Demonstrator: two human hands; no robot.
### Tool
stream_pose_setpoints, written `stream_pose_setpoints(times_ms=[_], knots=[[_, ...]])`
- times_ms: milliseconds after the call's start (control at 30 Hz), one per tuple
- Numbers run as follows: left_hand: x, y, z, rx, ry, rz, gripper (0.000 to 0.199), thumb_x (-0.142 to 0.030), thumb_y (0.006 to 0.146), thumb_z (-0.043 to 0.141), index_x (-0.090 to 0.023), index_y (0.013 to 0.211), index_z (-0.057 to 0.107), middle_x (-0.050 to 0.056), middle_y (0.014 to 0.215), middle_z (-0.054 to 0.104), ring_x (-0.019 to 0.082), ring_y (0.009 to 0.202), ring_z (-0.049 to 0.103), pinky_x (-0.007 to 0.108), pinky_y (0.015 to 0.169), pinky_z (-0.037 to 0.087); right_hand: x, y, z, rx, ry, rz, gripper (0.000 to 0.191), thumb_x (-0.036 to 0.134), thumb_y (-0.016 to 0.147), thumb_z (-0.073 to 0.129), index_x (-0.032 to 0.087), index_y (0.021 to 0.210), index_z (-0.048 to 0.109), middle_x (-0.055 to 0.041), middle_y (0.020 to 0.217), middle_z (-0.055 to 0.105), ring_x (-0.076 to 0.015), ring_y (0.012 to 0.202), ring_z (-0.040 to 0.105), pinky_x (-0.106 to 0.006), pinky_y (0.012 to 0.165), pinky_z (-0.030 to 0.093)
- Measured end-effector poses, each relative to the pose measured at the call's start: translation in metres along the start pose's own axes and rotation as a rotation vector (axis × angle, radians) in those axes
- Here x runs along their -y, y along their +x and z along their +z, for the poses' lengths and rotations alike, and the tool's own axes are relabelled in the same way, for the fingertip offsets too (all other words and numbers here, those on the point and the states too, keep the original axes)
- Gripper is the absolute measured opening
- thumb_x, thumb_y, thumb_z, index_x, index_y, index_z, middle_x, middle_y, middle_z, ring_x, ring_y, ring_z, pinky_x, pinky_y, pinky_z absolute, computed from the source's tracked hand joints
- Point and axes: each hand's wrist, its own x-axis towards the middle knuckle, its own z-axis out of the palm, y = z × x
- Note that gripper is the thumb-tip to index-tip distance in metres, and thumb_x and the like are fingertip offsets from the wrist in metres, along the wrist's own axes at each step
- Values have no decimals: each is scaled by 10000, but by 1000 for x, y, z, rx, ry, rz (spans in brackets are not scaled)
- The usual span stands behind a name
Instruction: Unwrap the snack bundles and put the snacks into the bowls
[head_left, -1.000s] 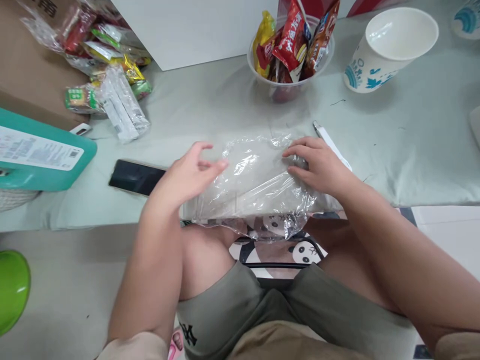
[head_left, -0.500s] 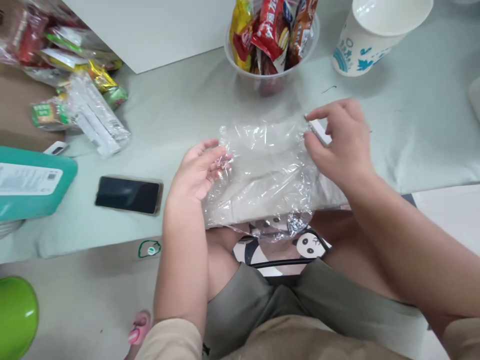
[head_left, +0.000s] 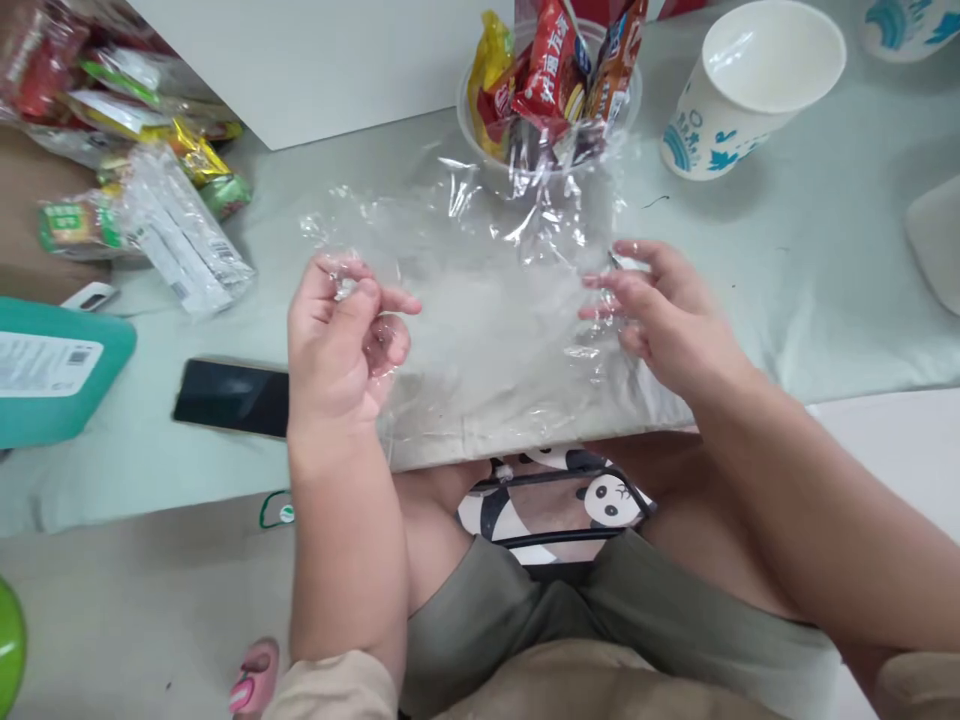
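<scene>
A thin sheet of clear plastic film (head_left: 480, 310) spreads between my hands, above the cloth at the table's front edge. Its rim is crinkled, and its far part overlaps the front of the clear plastic bowl (head_left: 480, 165). My left hand (head_left: 337, 330) pinches the left side of the film between thumb and finger, its other fingers curled. On the opposite side my right hand (head_left: 667, 315) holds the film's edge, thumb and fingers bent around it. Wrapped snacks (head_left: 551, 75) in red, yellow and brown stand in the bowl.
A paper cup (head_left: 750, 95) stands right of the bowl. Left lie a phone (head_left: 229, 397), partly behind my left wrist, a teal package (head_left: 67, 370) and wrapped snacks (head_left: 180, 225). A white panel (head_left: 322, 65) stands behind. A panda-print item (head_left: 555, 505) sits between my legs.
My hands have moved farther apart, the left one going left, and the film is spread wider. Its crinkled far edge has shifted up over the bowl's front, away from my lap.
</scene>
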Motion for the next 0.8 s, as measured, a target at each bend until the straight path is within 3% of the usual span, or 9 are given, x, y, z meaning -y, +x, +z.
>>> stream_pose_setpoints(times_ms=[67,133,200,300,367,500,667,800], knots=[[0,0,-3,-24,57,-21,361,-357,744,830,-259,842,496,-70,640,680,64,377,485,254,358,72,6,-2,3,97,52,66,259,386,873,705,222,1074,694,-49,823,737,-162,605,667,-269,471,461],[2,2,-7,-100,132,-45,303,-313,813,771,-255,863,478,-80,649,686,52,403,493,237,386,118,9,-3,5,107,56,67,133,328,835,748,206,876,718,-16,679,686,-123,520,596,-266,484,478],[6,6,-11,-189,180,-37,252,-256,858,727,-249,877,476,-92,654,678,38,439,493,216,425,186,9,-1,6,34,93,41,100,297,823,753,211,793,711,7,630,650,-97,481,542,-250,461,456],[14,12,-15,-245,158,-10,307,-270,812,777,-240,826,471,-93,625,631,29,435,426,209,440,233,3,5,7,-92,181,17,114,318,839,739,226,791,691,28,614,611,-78,449,488,-233,411,384],[17,14,-15,-179,119,-58,356,-332,757,832,-240,818,494,-73,657,637,41,462,469,210,449,303,0,9,7,-146,233,21,136,340,845,735,237,796,661,41,600,585,-76,432,469,-235,397,362],[15,11,-11,68,186,-292,315,-357,725,854,-204,883,628,12,736,714,113,585,650,222,536,485,-3,13,4,-187,306,77,130,361,870,689,263,849,606,65,556,557,-84,380,430,-241,368,333],[9,9,-10,27,274,-307,170,-291,807,770,-180,892,673,-18,583,662,90,440,589,172,421,435,-3,13,-4,-163,281,65,141,381,875,678,279,948,612,76,527,539,-98,372,424,-248,371,331],[6,8,-12,38,215,-297,186,-236,817,718,-206,1000,700,-20,601,693,88,409,581,168,412,450,-7,15,-12,-96,307,31,173,388,833,709,295,949,620,66,571,546,-116,432,483,-265,420,393]])
